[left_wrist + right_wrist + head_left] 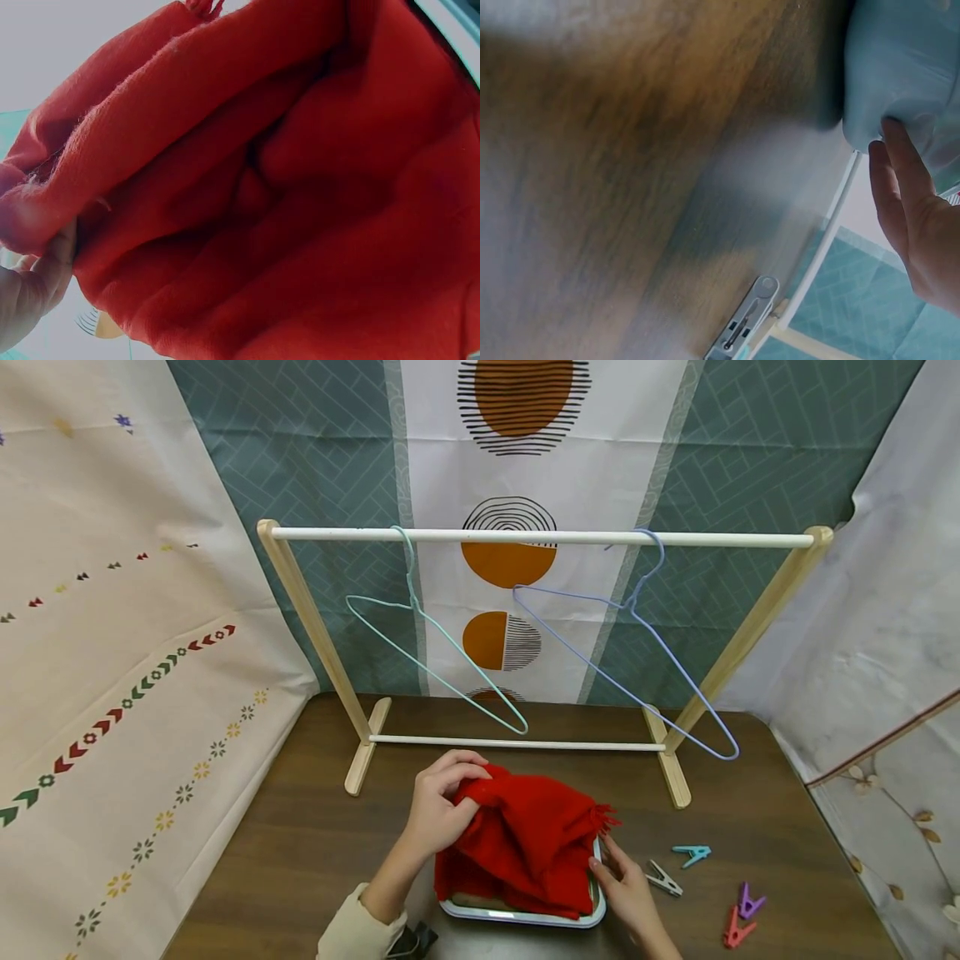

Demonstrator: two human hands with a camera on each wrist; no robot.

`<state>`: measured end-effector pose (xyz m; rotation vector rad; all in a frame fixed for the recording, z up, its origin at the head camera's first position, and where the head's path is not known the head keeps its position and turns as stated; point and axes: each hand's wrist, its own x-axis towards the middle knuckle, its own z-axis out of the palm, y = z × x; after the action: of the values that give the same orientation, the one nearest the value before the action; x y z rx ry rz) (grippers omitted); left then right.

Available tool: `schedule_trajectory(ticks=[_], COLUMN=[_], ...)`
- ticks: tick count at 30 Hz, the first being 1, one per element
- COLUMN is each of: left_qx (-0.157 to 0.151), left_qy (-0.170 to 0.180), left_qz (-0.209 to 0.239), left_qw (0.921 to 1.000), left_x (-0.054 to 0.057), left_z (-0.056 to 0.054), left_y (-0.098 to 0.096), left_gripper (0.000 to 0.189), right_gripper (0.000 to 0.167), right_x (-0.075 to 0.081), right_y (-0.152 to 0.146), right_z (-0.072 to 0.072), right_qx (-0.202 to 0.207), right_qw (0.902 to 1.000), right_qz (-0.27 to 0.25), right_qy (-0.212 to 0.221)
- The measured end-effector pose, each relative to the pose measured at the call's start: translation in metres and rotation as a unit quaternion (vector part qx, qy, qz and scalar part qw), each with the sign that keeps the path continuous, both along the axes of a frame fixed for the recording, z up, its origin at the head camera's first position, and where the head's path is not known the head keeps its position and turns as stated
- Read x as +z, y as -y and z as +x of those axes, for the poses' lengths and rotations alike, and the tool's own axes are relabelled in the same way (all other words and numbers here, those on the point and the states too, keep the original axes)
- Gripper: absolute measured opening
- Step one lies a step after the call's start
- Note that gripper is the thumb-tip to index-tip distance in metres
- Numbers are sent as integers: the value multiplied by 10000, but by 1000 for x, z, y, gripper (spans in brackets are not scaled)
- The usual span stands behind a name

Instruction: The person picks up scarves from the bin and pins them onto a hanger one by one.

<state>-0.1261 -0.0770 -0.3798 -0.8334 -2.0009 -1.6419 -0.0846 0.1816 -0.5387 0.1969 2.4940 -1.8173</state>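
Observation:
A bunched red scarf (525, 843) with a fringed end fills a shallow rectangular tub (517, 917) with a pale rim. My left hand (444, 802) grips the scarf's upper left part between thumb and fingers and holds that part raised. In the left wrist view the folds of the scarf (247, 195) fill most of the picture, and the left fingers (56, 262) pinch its edge. At the tub's right side is my right hand (628, 887), its thumb at the rim and its fingers against the blue-grey outer wall (900, 67).
Behind the tub stands a wooden rack with a white bar (525, 536). A mint hanger (450, 668) and a lavender hanger (637, 602) hang from it. On the table's right lie a teal clothespin (693, 854), a grey one (664, 878), a purple one (748, 902) and a red one (737, 930).

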Motion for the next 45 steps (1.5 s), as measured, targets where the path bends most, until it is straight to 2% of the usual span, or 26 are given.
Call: schedule_trajectory(ticks=[10,17,19,25,32,37,45], left_qx=[1,-52,-40,42,13,80,366], left_qy=[-64,-334,-329,-350,-338,-588,-976], left_qz=[402,639,681,764,1033,1260,1454], left_qw=[9992,9974,9971,9965,9941,9903,9839], left_x=[12,3,4,17,29,37,60], left_z=[3,-9,-10,-8,-4,-4,-7], left_y=[2,7,9,15,23,31,41], left_gripper=[18,24,22,20,21,23,16], right_gripper=[47,38,39,45,47,47,48], right_x=[0,-1,-1,0,2,1,-1], right_y=[0,0,0,0,0,0,0], right_z=[2,2,1,0,1,1,0], right_qx=[-61,-164,-142,-146,-108,-97,-61], right_qw=[9999,9995,9995,9996,9998,9998,9996], right_qz=[101,277,293,248,-88,-131,-193], right_qy=[81,27,-8,7,114,108,194])
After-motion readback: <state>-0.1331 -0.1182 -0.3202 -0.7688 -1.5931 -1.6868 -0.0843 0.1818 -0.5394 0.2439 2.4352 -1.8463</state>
